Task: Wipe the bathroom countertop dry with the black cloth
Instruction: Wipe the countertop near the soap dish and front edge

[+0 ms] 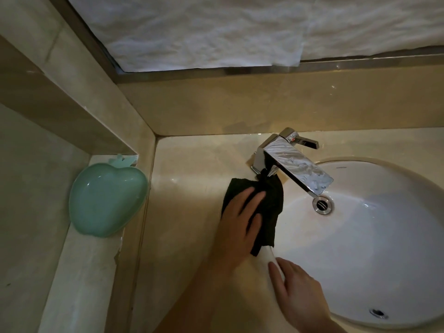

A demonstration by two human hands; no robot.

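The black cloth (271, 212) lies on the beige countertop (192, 169) just left of the white basin, its upper corner bunched against the base of the chrome tap (296, 163). My left hand (236, 224) presses flat on the cloth, fingers straight and pointing toward the tap. My right hand (296, 293) rests with relaxed fingers on the basin's near-left rim, below the cloth's hanging lower end, and holds nothing.
The round white basin (365, 248) with its drain fills the right side. A green apple-shaped dish (107, 200) leans on a lower ledge at the left. A raised stone splashback runs along the back and left. White paper (216, 32) covers the mirror above.
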